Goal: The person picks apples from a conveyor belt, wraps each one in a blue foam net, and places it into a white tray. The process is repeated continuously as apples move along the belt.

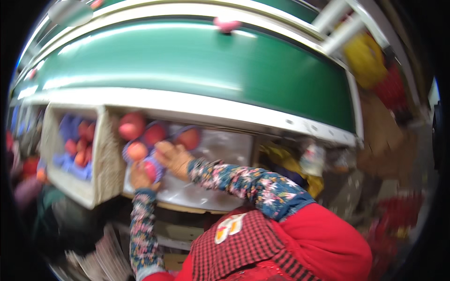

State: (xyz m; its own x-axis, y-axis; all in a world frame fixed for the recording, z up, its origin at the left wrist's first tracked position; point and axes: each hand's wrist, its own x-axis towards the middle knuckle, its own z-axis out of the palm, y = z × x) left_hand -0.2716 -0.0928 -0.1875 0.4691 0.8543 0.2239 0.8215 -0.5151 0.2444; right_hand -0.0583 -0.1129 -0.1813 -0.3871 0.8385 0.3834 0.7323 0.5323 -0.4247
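My left hand (140,176) is closed around a red apple (150,171) in a purple foam net, at the left part of a carton lined with grey plastic (221,151). Just to the right, my right hand (174,158) lies over the carton, its fingertips close to that net. Blur hides whether its fingers hold anything. Around my hands sit more apples: a large red apple (131,125), a netted apple (155,134), an orange-red apple (137,151) in a net, and another netted apple (188,137) beyond my right hand.
A pale crate (105,158) on the left holds several apples and purple foam nets. Beyond the carton runs a green conveyor belt (158,52) with a white rail (175,103); a pinkish-red fruit (226,24) lies at its far edge. A whitish container (313,158) stands right.
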